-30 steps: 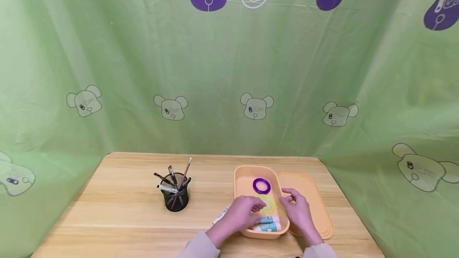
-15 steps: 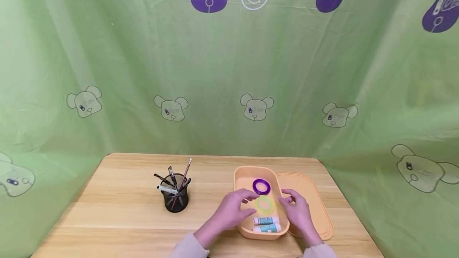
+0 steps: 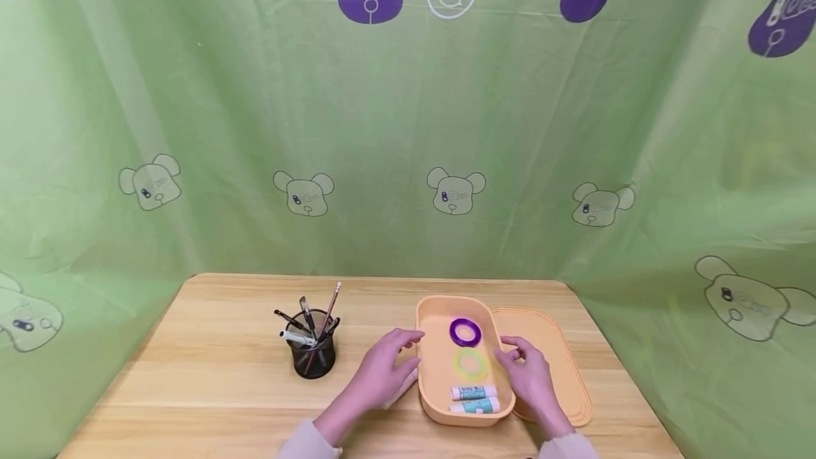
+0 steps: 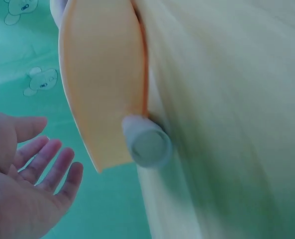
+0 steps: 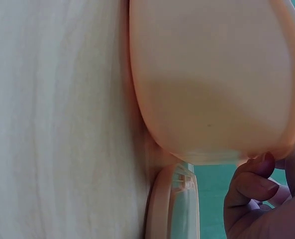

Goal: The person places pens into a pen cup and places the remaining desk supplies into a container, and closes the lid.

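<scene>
An orange box [image 3: 436,374] without its lid holds a purple tape ring [image 3: 465,332], a pale yellow tape ring [image 3: 470,365] and two glue sticks [image 3: 473,406]. My right hand [image 3: 528,374] pinches the box's right rim; in the right wrist view its curled fingers [image 5: 251,186] meet the wall. Just left of the box, my left hand [image 3: 380,374] hovers with fingers apart and nothing in them. Beneath it, a white cylinder [image 4: 148,144] lies on the table against the box, one round end facing the left wrist camera. In the head view the hand mostly covers that cylinder.
An orange lid [image 3: 557,367] lies right of the box, partly under its edge. A black mesh pen holder [image 3: 312,358] with several pens and a pencil stands to the left on the wooden table [image 3: 210,367]. Green printed curtain [image 3: 382,105] encloses the back and sides.
My left hand has drawn back from over the glue sticks, out of the box to its left side, its fingers spreading. The right hand has kept its place on the rim.
</scene>
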The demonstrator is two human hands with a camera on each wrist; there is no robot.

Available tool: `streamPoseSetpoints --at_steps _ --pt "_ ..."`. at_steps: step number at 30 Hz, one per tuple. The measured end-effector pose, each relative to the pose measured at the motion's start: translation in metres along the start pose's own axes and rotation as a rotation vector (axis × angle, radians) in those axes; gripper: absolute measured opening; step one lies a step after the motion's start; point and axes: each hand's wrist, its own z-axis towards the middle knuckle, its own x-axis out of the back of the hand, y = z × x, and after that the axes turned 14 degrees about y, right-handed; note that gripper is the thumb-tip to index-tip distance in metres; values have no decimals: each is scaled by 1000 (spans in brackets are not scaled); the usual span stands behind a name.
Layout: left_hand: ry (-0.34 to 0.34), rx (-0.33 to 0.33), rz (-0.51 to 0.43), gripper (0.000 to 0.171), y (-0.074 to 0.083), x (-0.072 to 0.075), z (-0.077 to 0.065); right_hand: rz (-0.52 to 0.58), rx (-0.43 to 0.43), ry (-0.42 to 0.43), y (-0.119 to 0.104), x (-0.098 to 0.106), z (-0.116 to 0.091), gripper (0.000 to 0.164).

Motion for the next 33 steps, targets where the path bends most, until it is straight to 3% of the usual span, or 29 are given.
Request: streamPoseSetpoints --at_steps 6,15,20,28,33 --pt "-32 39 8 46 -15 9 -8 -3 -4 1 0 -1 0 41" --pt "-171 135 28 65 -25 22 -23 -11 14 6 0 -1 1 41" --pt "-208 170 38 70 -30 23 -28 -24 21 9 0 0 1 41" --pt "-231 152 43 59 -29 24 -30 -22 22 12 1 0 2 42" --pt "-227 189 64 50 -29 24 -30 -20 23 13 0 0 0 41"
